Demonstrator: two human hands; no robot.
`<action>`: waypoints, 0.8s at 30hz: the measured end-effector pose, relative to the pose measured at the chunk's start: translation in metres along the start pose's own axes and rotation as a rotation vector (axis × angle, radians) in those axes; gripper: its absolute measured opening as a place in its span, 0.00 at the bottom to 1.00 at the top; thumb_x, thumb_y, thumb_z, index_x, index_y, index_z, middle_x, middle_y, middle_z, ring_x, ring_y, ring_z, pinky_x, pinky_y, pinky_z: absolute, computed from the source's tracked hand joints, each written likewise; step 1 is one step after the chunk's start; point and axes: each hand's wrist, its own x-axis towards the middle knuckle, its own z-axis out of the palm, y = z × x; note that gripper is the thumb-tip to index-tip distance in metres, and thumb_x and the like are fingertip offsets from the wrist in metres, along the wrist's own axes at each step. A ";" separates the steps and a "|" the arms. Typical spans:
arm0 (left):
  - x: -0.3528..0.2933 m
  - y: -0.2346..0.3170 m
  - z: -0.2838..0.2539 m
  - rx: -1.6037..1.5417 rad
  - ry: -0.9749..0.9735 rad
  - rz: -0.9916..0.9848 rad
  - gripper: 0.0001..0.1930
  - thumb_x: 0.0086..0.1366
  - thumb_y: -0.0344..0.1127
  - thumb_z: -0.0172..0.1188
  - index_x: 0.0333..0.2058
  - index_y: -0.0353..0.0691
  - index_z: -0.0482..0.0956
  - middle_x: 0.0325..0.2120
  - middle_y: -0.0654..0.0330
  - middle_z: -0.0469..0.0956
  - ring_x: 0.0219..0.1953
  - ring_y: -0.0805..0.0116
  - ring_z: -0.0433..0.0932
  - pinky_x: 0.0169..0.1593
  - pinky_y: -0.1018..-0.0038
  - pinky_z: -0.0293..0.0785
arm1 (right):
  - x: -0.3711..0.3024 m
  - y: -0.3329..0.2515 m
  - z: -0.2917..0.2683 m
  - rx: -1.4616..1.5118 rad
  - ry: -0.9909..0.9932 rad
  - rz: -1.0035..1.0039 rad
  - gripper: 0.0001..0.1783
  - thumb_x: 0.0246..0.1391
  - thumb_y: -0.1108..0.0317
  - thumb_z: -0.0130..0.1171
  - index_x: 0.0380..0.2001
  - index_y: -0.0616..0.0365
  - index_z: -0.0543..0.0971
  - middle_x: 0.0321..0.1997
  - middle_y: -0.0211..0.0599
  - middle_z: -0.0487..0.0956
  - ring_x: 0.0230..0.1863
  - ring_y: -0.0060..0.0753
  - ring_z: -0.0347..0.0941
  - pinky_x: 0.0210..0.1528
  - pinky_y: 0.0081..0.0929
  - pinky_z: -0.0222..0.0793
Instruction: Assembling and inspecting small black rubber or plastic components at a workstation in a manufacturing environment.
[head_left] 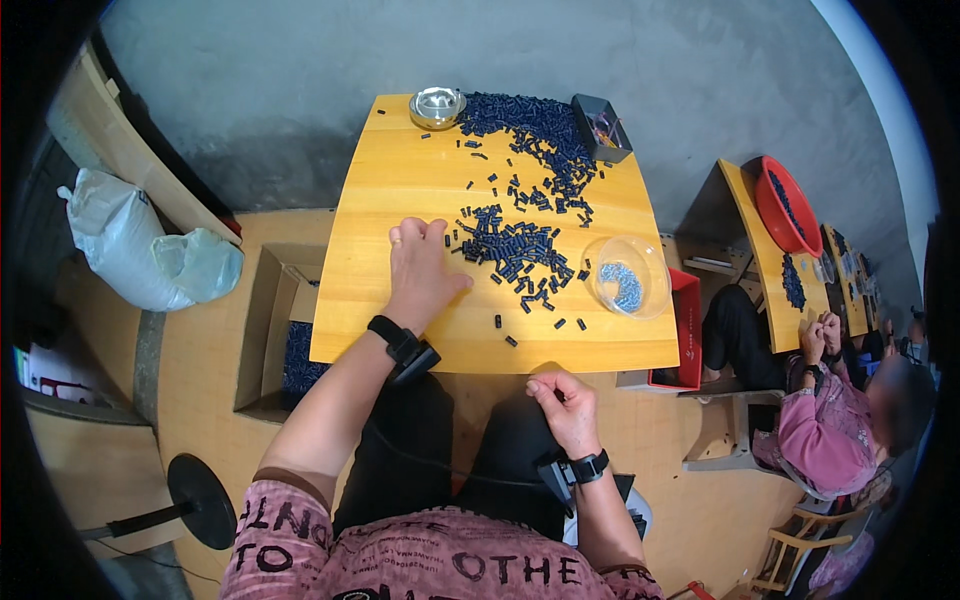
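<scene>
My left hand (425, 268) rests over the left part of the yellow table (370, 200), its fingers bent down and the thumb held apart. Nothing shows between them. Just to its right lies a loose heap of small black plastic pieces (515, 250), with strays around the edge. My right hand (567, 408) is above my lap, off the table's near edge, with thumb and fingertips pressed together. Whatever they hold, if anything, is too small to make out. A clear round bowl of small silvery parts (622, 288) stands at the table's right edge.
At the far edge are a shiny metal bowl (437, 108), a larger black heap (525, 118) and a dark box (602, 128). A cardboard box (262, 300) sits on the floor left; a red box (688, 330) stands right. A co-worker (825, 425) sits farther right.
</scene>
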 end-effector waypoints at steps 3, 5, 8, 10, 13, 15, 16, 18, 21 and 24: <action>0.002 0.004 0.003 0.089 -0.033 -0.016 0.38 0.36 0.37 0.79 0.49 0.37 0.72 0.44 0.51 0.67 0.50 0.50 0.64 0.55 0.63 0.65 | 0.000 0.002 0.002 0.014 0.024 -0.019 0.03 0.55 0.75 0.63 0.31 0.63 0.81 0.26 0.30 0.80 0.29 0.19 0.74 0.35 0.18 0.70; 0.011 -0.001 0.004 0.113 -0.041 -0.071 0.39 0.35 0.38 0.79 0.49 0.36 0.72 0.44 0.50 0.67 0.50 0.50 0.64 0.55 0.62 0.65 | 0.000 0.002 0.003 0.018 0.044 -0.036 0.04 0.53 0.74 0.65 0.32 0.62 0.82 0.25 0.33 0.80 0.27 0.21 0.75 0.32 0.20 0.71; 0.020 -0.010 -0.002 0.140 -0.060 -0.161 0.38 0.36 0.39 0.80 0.48 0.35 0.72 0.45 0.49 0.67 0.50 0.50 0.64 0.55 0.62 0.65 | 0.001 0.001 0.003 0.014 0.036 -0.022 0.04 0.53 0.73 0.64 0.32 0.62 0.82 0.25 0.33 0.80 0.27 0.22 0.75 0.32 0.20 0.70; 0.024 -0.018 -0.007 0.143 -0.069 -0.194 0.36 0.37 0.40 0.80 0.45 0.34 0.73 0.45 0.49 0.67 0.51 0.50 0.64 0.55 0.62 0.65 | 0.001 0.001 0.002 -0.015 0.030 -0.027 0.04 0.54 0.73 0.64 0.32 0.62 0.82 0.26 0.33 0.80 0.27 0.22 0.75 0.33 0.20 0.70; 0.027 -0.036 -0.009 0.158 -0.060 -0.254 0.41 0.36 0.40 0.80 0.51 0.34 0.71 0.46 0.46 0.67 0.53 0.49 0.63 0.56 0.62 0.65 | 0.000 0.000 0.003 -0.010 0.011 -0.016 0.02 0.56 0.77 0.62 0.30 0.64 0.80 0.27 0.28 0.80 0.30 0.17 0.73 0.37 0.17 0.70; 0.029 -0.048 -0.012 0.131 -0.048 -0.262 0.41 0.38 0.37 0.80 0.52 0.34 0.71 0.47 0.46 0.67 0.52 0.51 0.65 0.56 0.64 0.66 | 0.000 0.003 0.003 0.010 0.007 -0.016 0.02 0.56 0.77 0.62 0.30 0.64 0.80 0.27 0.28 0.80 0.31 0.18 0.73 0.37 0.17 0.70; 0.028 -0.055 -0.012 0.138 -0.041 -0.263 0.41 0.38 0.37 0.80 0.52 0.34 0.71 0.47 0.46 0.67 0.52 0.51 0.65 0.56 0.64 0.66 | -0.001 0.004 0.003 0.024 0.007 -0.009 0.02 0.56 0.77 0.62 0.30 0.64 0.80 0.27 0.28 0.80 0.31 0.18 0.73 0.37 0.17 0.70; 0.028 -0.063 -0.012 -0.066 -0.032 -0.216 0.35 0.43 0.31 0.77 0.52 0.35 0.74 0.43 0.51 0.71 0.47 0.55 0.70 0.53 0.67 0.69 | -0.002 0.006 0.001 0.040 0.014 -0.019 0.02 0.55 0.76 0.62 0.31 0.64 0.81 0.26 0.31 0.80 0.29 0.20 0.74 0.35 0.19 0.70; 0.030 -0.071 -0.014 -0.247 -0.136 -0.196 0.26 0.47 0.25 0.73 0.47 0.38 0.79 0.37 0.57 0.74 0.42 0.60 0.74 0.49 0.69 0.72 | 0.000 0.005 0.002 0.050 0.019 -0.029 0.03 0.54 0.75 0.63 0.31 0.63 0.82 0.26 0.33 0.80 0.28 0.21 0.75 0.33 0.20 0.70; 0.028 -0.073 -0.003 -0.240 -0.083 0.020 0.18 0.48 0.23 0.70 0.40 0.40 0.84 0.35 0.58 0.76 0.40 0.61 0.75 0.47 0.70 0.73 | 0.002 0.003 0.003 0.030 0.022 -0.050 0.03 0.54 0.75 0.63 0.31 0.63 0.82 0.25 0.33 0.80 0.27 0.21 0.74 0.32 0.20 0.70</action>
